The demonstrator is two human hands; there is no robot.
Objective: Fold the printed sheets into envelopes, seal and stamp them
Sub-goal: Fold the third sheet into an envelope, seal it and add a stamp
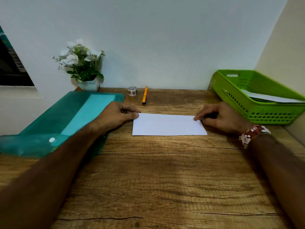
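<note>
A white folded sheet [168,124] lies flat on the wooden desk [165,179], its long side towards me. My left hand [121,114] pinches the sheet's far left corner between thumb and forefinger. At the far right corner my right hand [221,117] has its fingers curled, a fingertip pressing on the paper. A small roll of patterned tape [132,91] stands at the back of the desk. An orange pen [144,95] lies just right of the tape.
A teal plastic document folder [62,119] lies at the left under my left forearm. A green perforated basket [257,96] holding white papers sits at the back right. A white pot of artificial flowers [82,66] stands against the wall, back left.
</note>
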